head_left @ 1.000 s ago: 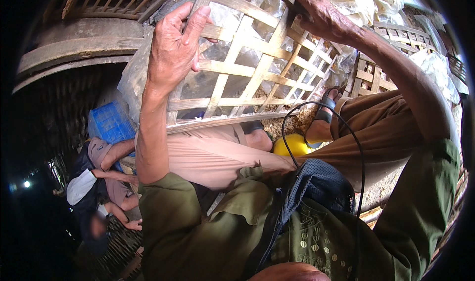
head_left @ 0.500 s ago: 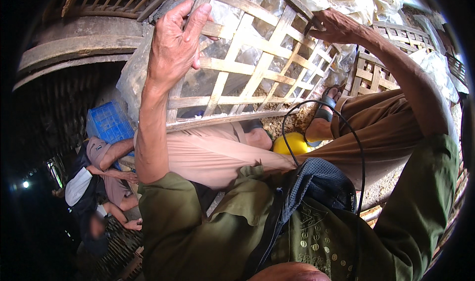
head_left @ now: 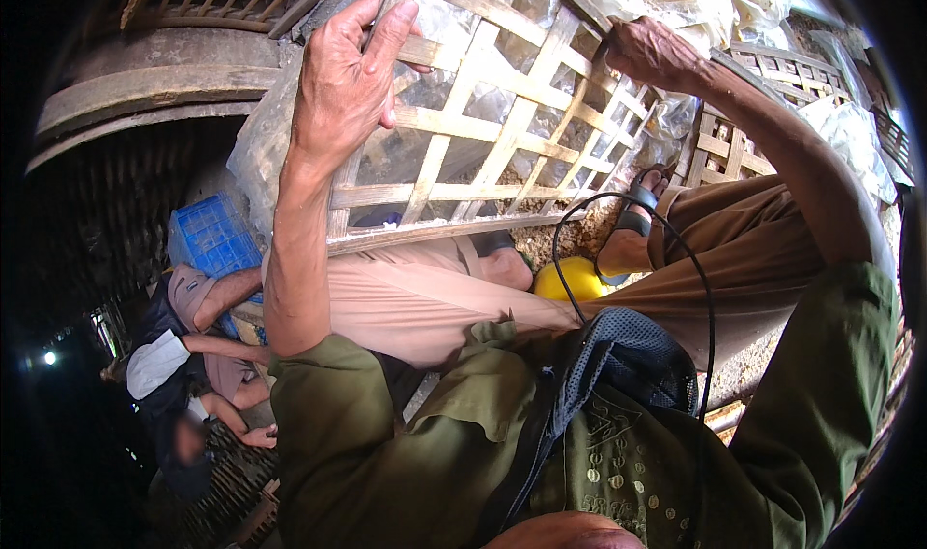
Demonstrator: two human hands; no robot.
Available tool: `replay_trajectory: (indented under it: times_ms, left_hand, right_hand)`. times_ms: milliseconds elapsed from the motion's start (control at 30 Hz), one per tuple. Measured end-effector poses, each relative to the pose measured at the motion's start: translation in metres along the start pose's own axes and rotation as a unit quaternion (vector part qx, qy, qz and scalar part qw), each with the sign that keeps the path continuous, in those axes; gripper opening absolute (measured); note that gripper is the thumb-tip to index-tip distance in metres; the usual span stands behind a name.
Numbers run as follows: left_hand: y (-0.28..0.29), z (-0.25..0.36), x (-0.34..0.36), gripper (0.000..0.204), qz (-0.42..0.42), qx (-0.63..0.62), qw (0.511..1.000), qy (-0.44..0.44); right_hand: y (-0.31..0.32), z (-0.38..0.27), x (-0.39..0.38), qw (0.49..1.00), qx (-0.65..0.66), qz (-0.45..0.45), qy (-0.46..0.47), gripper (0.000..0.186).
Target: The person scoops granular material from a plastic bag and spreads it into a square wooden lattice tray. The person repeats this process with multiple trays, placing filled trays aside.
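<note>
A panel of woven bamboo strips (head_left: 473, 124) in a wooden frame stands tilted above my lap. My left hand (head_left: 348, 81) is closed around its left rail, with the thumb on the near side and fingertips behind. At the panel's upper right edge, my right hand (head_left: 652, 55) is clenched. Beside its fingers is a narrow dark piece, and a thin bar shows behind the wrist. I cannot make out whether either is in its grip. Clear plastic sheeting (head_left: 261, 163) lies behind the panel.
A yellow rounded object (head_left: 570, 279) lies between my feet. More woven panels (head_left: 734, 148) and crumpled plastic (head_left: 676, 3) are at the right. A blue crate (head_left: 212, 235) stands at the left, near another seated person (head_left: 159, 366). A black cable (head_left: 707, 337) loops over my lap.
My right hand has closed further at the panel's edge, and a thin bar now shows behind its wrist. The panel and my left hand have shifted very slightly.
</note>
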State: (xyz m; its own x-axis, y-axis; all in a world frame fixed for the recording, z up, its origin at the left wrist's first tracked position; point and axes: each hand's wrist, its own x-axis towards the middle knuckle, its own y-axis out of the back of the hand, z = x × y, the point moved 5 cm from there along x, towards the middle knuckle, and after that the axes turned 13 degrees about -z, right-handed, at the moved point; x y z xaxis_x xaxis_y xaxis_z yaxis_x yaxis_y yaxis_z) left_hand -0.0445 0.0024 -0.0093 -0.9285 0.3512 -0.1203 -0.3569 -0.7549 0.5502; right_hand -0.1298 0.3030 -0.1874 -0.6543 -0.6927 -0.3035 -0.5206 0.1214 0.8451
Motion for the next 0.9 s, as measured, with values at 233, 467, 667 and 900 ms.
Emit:
replay_trajectory:
  times_ms: [233, 467, 667, 900]
  left_hand:
    - [0.001, -0.004, 0.001, 0.041, -0.001, -0.002, 1.0, 0.015]
    - [0.001, 0.0, 0.002, 0.035, 0.006, -0.015, 1.0, -0.006]
    - [0.002, -0.004, 0.001, 0.035, -0.002, -0.018, 1.0, -0.005]
    - [-0.001, -0.004, 0.002, 0.035, 0.006, -0.022, 1.0, -0.009]
  right_hand:
    - [-0.019, 0.028, 0.0, 0.998, 0.01, 0.052, 0.036, 0.036]
    - [-0.019, 0.026, 0.003, 0.999, 0.015, -0.042, 0.0, 0.034]
    - [-0.026, 0.025, 0.0, 0.999, -0.025, 0.026, 0.002, 0.037]
    - [-0.028, 0.036, 0.001, 0.999, -0.004, -0.036, -0.004, 0.032]
